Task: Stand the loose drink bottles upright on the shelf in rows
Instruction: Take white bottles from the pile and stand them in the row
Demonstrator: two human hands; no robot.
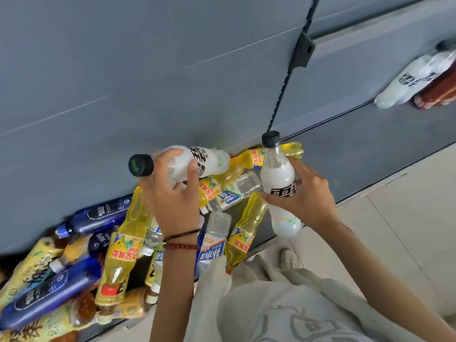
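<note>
From the head camera we look down, at a tilt, onto a grey shelf (370,149) with a grey back panel.

The left hand (172,196) is raised in front of it, its fingers (170,154) and thumb curled round a milky white bottle (204,160). This bottle is held almost sideways, its black cap pointing left.

The right hand (308,198) grips a second white bottle (278,178) round its middle. It is close to upright, black cap uppermost, over the shelf's front edge.

Both bottles are in the air, near each other but not touching.

Beneath and to the left of the hands a pile of loose bottles (123,243) lies on the shelf — yellow, dark blue and clear ones, all on their sides and overlapping.

At the upper right a third white bottle (412,81) sits just beside a dark red bottle (439,92) on a higher level — both blurred.

Two bead bracelets (182,241) circle the left wrist. A pale tiled floor (407,218) shows on the right.
</note>
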